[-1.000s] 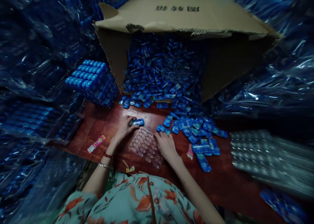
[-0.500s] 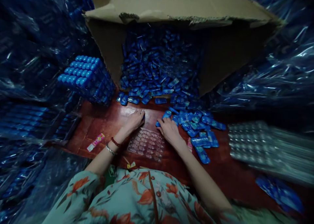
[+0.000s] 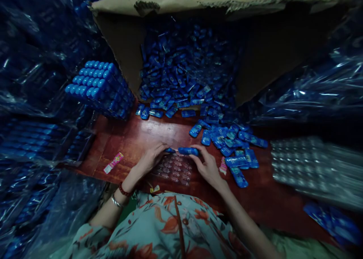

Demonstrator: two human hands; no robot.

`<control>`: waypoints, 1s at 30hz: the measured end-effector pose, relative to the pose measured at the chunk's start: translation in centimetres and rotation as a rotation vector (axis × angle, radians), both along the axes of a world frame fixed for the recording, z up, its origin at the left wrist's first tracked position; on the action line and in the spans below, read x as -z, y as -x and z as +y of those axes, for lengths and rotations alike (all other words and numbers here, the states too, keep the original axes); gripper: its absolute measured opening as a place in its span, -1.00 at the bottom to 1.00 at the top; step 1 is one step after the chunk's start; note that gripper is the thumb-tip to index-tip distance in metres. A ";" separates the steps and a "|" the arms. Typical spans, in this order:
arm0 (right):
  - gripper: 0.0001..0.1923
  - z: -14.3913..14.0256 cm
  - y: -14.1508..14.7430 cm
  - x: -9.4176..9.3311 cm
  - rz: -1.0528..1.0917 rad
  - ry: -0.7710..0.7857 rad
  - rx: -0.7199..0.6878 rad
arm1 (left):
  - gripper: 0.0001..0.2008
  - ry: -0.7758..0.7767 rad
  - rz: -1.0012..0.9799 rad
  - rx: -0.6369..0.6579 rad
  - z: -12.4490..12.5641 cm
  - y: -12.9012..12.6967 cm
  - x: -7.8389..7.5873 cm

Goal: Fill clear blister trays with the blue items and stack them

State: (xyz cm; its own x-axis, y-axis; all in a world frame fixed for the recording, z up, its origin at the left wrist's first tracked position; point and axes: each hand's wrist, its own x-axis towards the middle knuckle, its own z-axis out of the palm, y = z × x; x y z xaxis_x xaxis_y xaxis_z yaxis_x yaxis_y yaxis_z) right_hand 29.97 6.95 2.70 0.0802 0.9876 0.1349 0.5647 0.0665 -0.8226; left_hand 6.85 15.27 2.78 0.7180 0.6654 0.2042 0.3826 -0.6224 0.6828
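Note:
A clear plastic tray with rows of moulded cavities lies on the reddish-brown table in front of me. Over its far edge, my left hand is closed on a small blue bottle, mostly hidden by the fingers. My right hand pinches another blue bottle, held sideways close to the first one. Several loose blue bottles are heaped beyond my right hand.
A large cardboard box opens toward me, full of blue bottles. Filled trays are stacked at the left. Nested clear trays lie at the right. Pink-yellow wrappers and plastic-wrapped stacks surround the work area.
Both hands have drawn back toward me and closer together over the tray's far edge. My right hand has lifted a blue bottle from the heap's near side.

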 end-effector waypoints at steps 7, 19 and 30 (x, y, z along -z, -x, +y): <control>-0.59 -2.2 1.7 2.8 -0.126 -0.087 -0.046 | -0.79 -0.146 0.319 0.142 -0.2 -0.3 -1.0; -0.61 0.7 6.3 -3.6 -0.891 0.268 -0.271 | -0.64 -0.131 0.619 0.213 -1.6 -2.9 -2.6; -0.63 2.9 0.2 -1.4 -0.498 0.042 -0.136 | -0.72 -0.140 0.299 -0.022 1.9 -2.6 -2.9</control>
